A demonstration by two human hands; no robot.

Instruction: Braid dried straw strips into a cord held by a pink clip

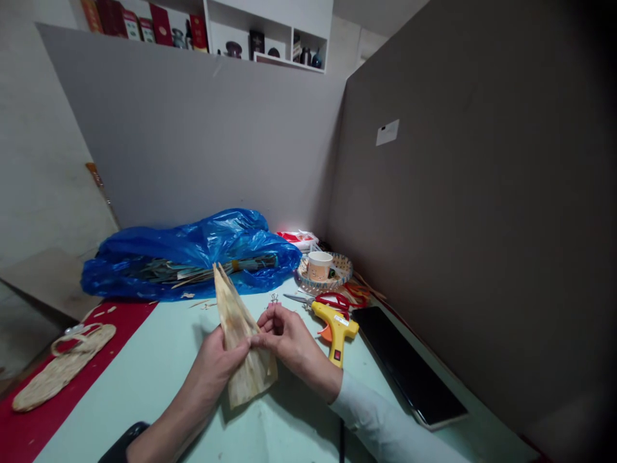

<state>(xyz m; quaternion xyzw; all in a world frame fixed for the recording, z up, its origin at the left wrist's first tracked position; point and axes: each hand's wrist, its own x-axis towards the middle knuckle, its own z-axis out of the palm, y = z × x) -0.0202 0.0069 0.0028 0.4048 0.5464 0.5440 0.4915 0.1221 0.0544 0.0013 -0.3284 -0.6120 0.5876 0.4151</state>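
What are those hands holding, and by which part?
A pale leaf-like sheet, around mid-length: the left hand grips its left edge, thumb across the front; the right hand holds near its right edge.

The person's right arm is clothed in a pale grey-white long fabric sleeve (373, 411) with a faint cool, greenish cast. The cloth is plain, lies fairly close around the lower arm, ends at the wrist just short of the bare right hand (289, 339), and shows soft creases further up. The bare left forearm (179, 400) runs uncovered from the bare left hand (218, 360). Beside that forearm, at the lower edge, is a smooth, black, rounded item (124, 441); whether it is worn cannot be told.
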